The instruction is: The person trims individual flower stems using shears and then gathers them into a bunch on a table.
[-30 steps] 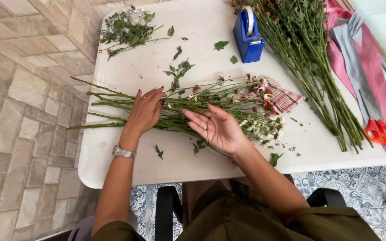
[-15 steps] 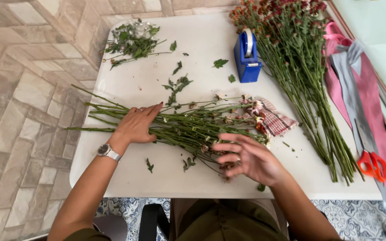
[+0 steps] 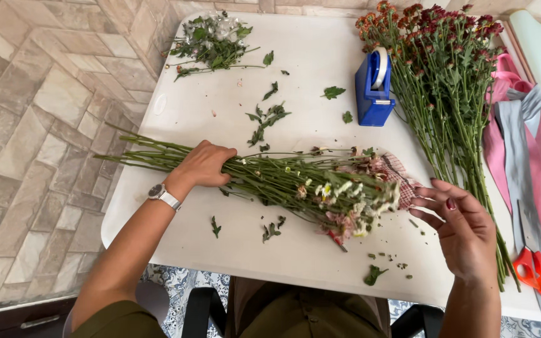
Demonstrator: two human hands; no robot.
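Observation:
A bunch of green-stemmed flowers (image 3: 283,181) with small white and pink blooms lies across the white table (image 3: 233,256), stems pointing left. My left hand (image 3: 205,166), with a watch on the wrist, is closed around the stems near their middle. My right hand (image 3: 464,228) is open, fingers spread, at the flower-head end, its fingertips touching or nearly touching the blooms and a checked pink cloth (image 3: 402,178) under them.
A blue tape dispenser (image 3: 374,87) stands at the back. A large bundle of dark red flowers (image 3: 446,94) lies to the right, beside pink and grey ribbons (image 3: 527,144) and orange-handled scissors (image 3: 536,272). Leaf trimmings (image 3: 211,37) sit at the far left corner.
My right hand moved from the middle of the bunch to its flower-head end on the right and opened. My left hand closed around the stems. The bunch now looks gathered tighter.

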